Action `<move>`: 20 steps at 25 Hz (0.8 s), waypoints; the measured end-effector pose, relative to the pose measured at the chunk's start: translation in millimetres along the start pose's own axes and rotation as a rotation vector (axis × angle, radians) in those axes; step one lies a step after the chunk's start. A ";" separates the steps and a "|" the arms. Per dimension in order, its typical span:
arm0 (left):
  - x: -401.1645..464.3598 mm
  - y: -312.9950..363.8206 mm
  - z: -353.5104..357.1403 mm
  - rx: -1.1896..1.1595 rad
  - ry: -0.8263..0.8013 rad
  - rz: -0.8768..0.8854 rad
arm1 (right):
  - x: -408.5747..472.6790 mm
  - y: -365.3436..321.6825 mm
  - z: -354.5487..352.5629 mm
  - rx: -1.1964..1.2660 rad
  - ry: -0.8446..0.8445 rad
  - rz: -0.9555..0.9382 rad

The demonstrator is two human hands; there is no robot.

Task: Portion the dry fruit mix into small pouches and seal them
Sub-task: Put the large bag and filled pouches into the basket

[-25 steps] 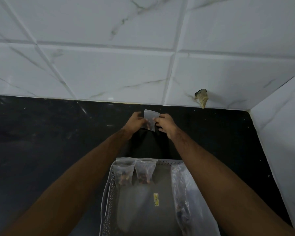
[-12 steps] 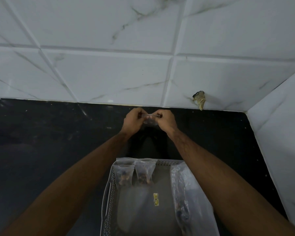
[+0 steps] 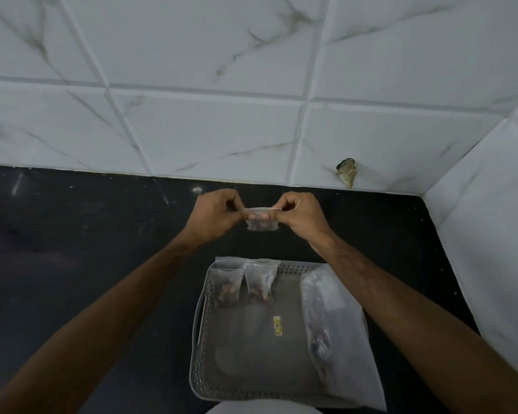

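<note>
Hands come first: the left hand (image 3: 214,215) and the right hand (image 3: 299,216) each pinch one end of the top edge of a small clear pouch (image 3: 262,220), with fingers curled tight on it. The pouch hangs between them in the middle of the frame, above the desk (image 3: 72,249), and something dark seems to sit inside it.

This looks like the closing step. To do it well, both sides of the strip should line up flat, and the fingers should press along from one end to the other so no gap is left. Keeping the pouch upright should stop bits from falling out.

Below the hands, a grey tray (image 3: 199,348) holds two filled pouches (image 3: 241,283) standing side by side at its far end. A big clear bag (image 3: 338,333) lies along the tray's right side.

The desk is black and shiny. White tiles (image 3: 207,124) with grey lines cover the wall in the upper frame, and one tile has a broken hole (image 3: 347,171) at right.
</note>
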State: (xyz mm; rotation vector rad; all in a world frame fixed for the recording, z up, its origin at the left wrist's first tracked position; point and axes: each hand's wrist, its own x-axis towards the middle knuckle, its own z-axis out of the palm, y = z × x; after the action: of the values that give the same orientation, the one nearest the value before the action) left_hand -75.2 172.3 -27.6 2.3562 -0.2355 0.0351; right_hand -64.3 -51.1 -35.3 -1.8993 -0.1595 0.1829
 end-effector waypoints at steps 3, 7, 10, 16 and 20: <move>-39.8 -5.8 -2.8 0.033 -0.020 0.078 | -32.5 2.3 5.2 0.032 -0.138 -0.010; -80.1 -22.2 0.3 0.113 -0.084 0.085 | -63.0 12.1 17.9 -0.047 -0.262 0.010; -101.4 -29.6 3.8 0.207 -0.129 0.066 | -78.6 21.8 35.4 -0.109 -0.263 0.029; -126.6 -39.8 10.8 0.387 -0.201 0.073 | -97.4 35.5 74.7 -0.200 -0.234 0.146; -129.6 -50.2 16.6 0.445 -0.251 -0.018 | -97.1 51.9 99.3 -0.242 -0.167 0.225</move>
State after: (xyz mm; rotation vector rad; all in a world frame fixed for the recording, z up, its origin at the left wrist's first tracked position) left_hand -194.3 216.4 -86.5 2.8063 -0.3575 -0.2416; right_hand -178.6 4.2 -111.9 -2.1412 -0.0826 0.4939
